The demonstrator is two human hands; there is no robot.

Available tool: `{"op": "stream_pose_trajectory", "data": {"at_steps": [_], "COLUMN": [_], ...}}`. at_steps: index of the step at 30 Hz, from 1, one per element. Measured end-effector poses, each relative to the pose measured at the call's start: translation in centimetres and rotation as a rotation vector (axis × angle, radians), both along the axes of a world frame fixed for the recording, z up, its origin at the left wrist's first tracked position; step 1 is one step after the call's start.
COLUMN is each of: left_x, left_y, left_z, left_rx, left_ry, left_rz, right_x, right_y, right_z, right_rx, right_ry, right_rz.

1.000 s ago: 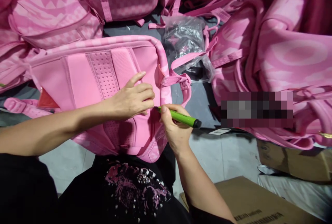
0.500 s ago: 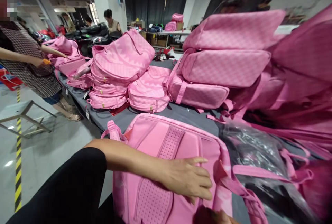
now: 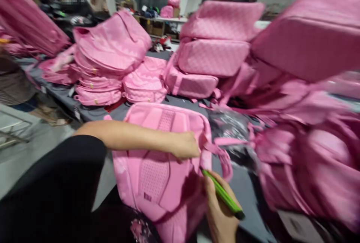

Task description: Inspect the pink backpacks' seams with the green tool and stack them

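Observation:
A pink backpack lies with its padded back panel up, in front of me on the table. Across the panel stretches my left arm, and my left hand is closed on the fabric near the backpack's right side; the fingertips are hidden. My right hand grips a slim green tool with a black end. The tool's front tip points at the bag's right edge, close below my left hand. Blur keeps me from telling exactly what kind of tool it is. A pink shoulder strap loops out beside it.
Stacked pink backpacks stand at the back left, with more pink bags behind and to the right. Clear plastic wrapping lies right of the backpack. A person is in the background; a stool stands at left.
My left hand has gone from spread fingers on the panel to a closed grip at the side. My right hand has risen into view with the green tool. A large pink bag now shows at far left.

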State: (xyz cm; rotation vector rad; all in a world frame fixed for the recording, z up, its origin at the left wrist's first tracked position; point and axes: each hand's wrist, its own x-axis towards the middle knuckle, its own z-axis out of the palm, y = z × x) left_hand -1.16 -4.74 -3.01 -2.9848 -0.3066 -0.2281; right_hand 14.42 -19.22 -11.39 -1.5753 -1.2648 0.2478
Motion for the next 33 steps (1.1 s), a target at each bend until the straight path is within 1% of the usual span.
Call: {"op": "stream_pose_trajectory", "data": {"at_steps": [2,4,6,7,8,9,10,11,12,13,14,16,17,18,19,22,24,26,28,30,32,33], "left_x": [-1.1,-2.8,-4.7,-5.4,-5.9,-6.4,-6.7,-7.0,-7.3,-7.6,-7.9,-8.4,-8.4,-8.3,-8.1,-6.6,-5.4,-4.7,-4.5,-4.6,-4.8,-4.9], "left_y": [-2.0,-4.7,-7.6,-8.9,-9.9,-10.6,-10.9,-10.8,-10.4,-9.6,-8.6,-6.5,-5.5,-4.6,-3.9,-1.9,-0.8,0.2,1.0,1.3,1.2,1.0], "left_z": [1.7,3.9,6.0,6.8,7.1,7.0,6.5,5.6,4.6,3.5,2.5,1.3,1.2,1.2,1.2,1.1,0.3,-0.8,-1.8,-2.5,-2.9,-3.0], "left_rx": [0.012,0.013,-0.017,-0.045,-0.083,-0.132,-0.2,-0.277,-0.336,-0.349,-0.308,-0.107,-0.004,0.055,0.06,-0.062,-0.108,-0.093,-0.057,-0.015,0.029,0.048], "left_ry": [0.019,-0.022,-0.066,-0.085,-0.107,-0.128,-0.142,-0.145,-0.146,-0.16,-0.192,-0.311,-0.373,-0.404,-0.384,-0.125,0.021,0.053,0.031,-0.007,-0.043,-0.054], "left_rz": [-0.07,-0.031,0.062,0.117,0.179,0.238,0.274,0.276,0.253,0.222,0.197,0.206,0.238,0.269,0.291,0.366,0.436,0.464,0.419,0.347,0.289,0.259], "right_x": [-1.1,-2.5,-3.6,-3.9,-3.9,-3.8,-3.5,-3.0,-2.6,-2.1,-1.7,-1.1,-1.1,-1.2,-1.6,-3.3,-4.4,-4.9,-4.7,-3.8,-2.7,-2.3], "right_y": [-1.2,-2.2,-3.0,-3.3,-3.5,-3.5,-3.3,-3.0,-2.6,-2.1,-1.5,-0.3,0.2,0.5,0.8,1.1,0.8,0.4,0.3,0.6,1.1,1.3], "right_z": [1.1,2.8,4.9,5.8,6.6,7.0,7.0,6.7,6.0,5.1,4.1,2.4,1.8,1.4,1.1,0.7,0.4,-0.1,-0.4,-0.5,-0.5,-0.5], "right_rx": [0.176,0.352,0.493,0.535,0.557,0.549,0.519,0.487,0.449,0.41,0.377,0.336,0.318,0.301,0.294,0.295,0.32,0.348,0.333,0.271,0.17,0.121], "right_ry": [-0.111,-0.274,-0.4,-0.436,-0.463,-0.488,-0.513,-0.534,-0.55,-0.556,-0.551,-0.528,-0.528,-0.535,-0.546,-0.539,-0.498,-0.48,-0.492,-0.479,-0.393,-0.324], "right_rz": [0.018,0.056,0.161,0.219,0.269,0.312,0.354,0.394,0.434,0.467,0.491,0.488,0.471,0.452,0.438,0.428,0.426,0.434,0.46,0.514,0.53,0.514]}}
